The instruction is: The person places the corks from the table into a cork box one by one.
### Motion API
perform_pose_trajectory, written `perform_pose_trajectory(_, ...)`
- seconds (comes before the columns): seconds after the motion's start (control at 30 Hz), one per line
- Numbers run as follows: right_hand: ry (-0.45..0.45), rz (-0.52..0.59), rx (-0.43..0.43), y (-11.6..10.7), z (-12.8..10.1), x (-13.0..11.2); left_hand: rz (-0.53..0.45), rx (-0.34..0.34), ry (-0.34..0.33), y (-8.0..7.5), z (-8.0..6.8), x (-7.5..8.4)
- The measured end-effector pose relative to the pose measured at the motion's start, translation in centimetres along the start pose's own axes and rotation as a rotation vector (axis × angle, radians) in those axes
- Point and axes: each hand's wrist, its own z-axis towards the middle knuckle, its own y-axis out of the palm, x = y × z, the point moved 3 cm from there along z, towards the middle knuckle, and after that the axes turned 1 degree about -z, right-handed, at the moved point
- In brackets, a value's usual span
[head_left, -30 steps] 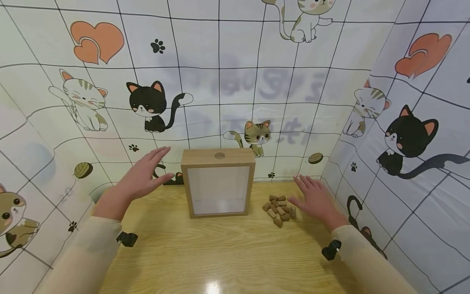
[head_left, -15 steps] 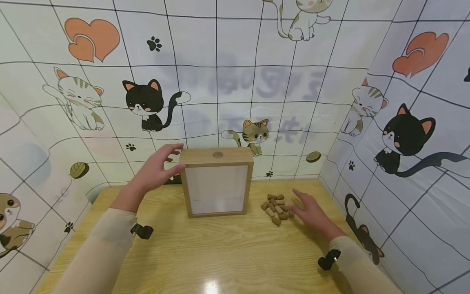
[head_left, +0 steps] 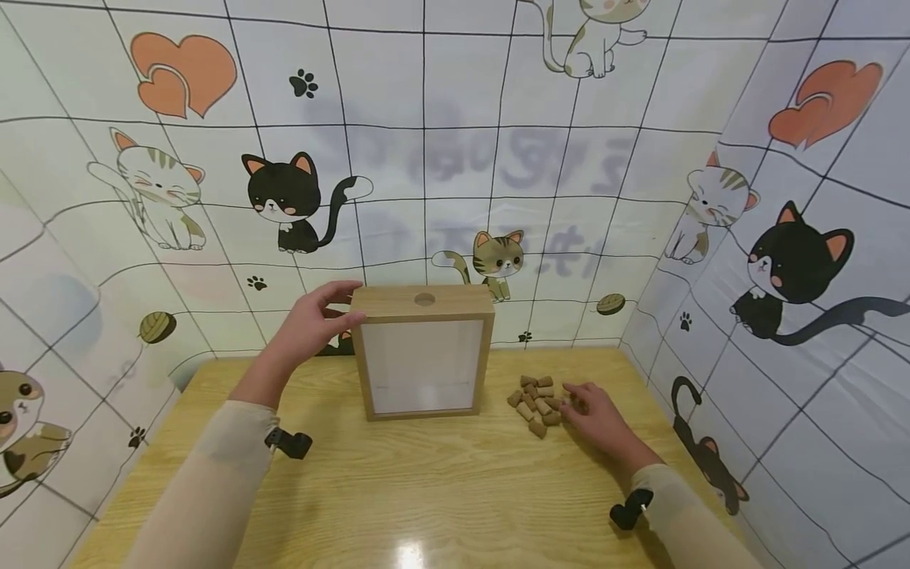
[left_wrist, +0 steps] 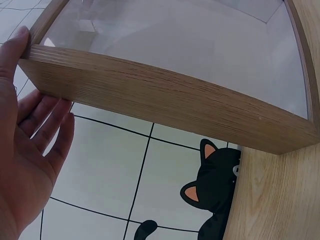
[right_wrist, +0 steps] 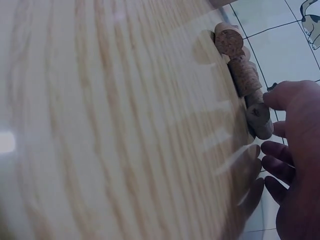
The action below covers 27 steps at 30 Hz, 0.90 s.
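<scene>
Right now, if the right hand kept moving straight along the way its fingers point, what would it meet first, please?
Probably the pile of corks: the right hand lies on the table with its fingertips at the pile's edge.

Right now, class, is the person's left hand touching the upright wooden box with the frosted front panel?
Touching: in the left wrist view the left hand's thumb lies against the corner of the wooden box.

- Open wooden tabletop across the whole near half, free for passing.
- Upright wooden frame box blocking the middle, close to the back wall.
- Left hand filling the gap at the box's left edge.
- Corks heaped right of the box, right hand touching them.
- Narrow room toward the right wall.
</scene>
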Motion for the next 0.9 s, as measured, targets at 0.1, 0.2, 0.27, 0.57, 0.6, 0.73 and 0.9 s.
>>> perform_pose_trajectory(0.1, -0.012, -0.007, 0.019, 0.1, -0.1, 0.0, -0.021, 0.002, -0.018, 0.1, -0.2, 0.8)
perform_pose_trajectory(0.2, -0.021, -0.019, 0.025, 0.2, -0.2, 0.0, -0.038, 0.0, -0.023, 0.2, -0.6, 1.9)
perform_pose_trajectory(0.27, -0.029, -0.038, 0.03, 0.2, -0.2, -0.1, -0.041, -0.004, -0.017, 0.1, -1.0, 2.6)
perform_pose_trajectory(0.57, -0.01, -0.101, -0.008, 0.3, -0.1, -0.2, -0.053, -0.034, -0.022, 0.0, -1.2, 3.2)
perform_pose_trajectory(0.6, -0.009, -0.097, -0.01, 0.3, -0.1, -0.2, -0.055, -0.03, -0.026, -0.1, -1.1, 3.1)
perform_pose_trajectory(0.73, 0.044, -0.03, -0.022, 0.2, 0.0, -0.4, -0.06, -0.023, -0.029, -0.2, -1.0, 3.0)
perform_pose_trajectory(0.9, 0.16, 0.066, -0.063, 0.2, -0.1, -0.3, -0.057, -0.031, -0.028, -0.1, -1.0, 2.8)
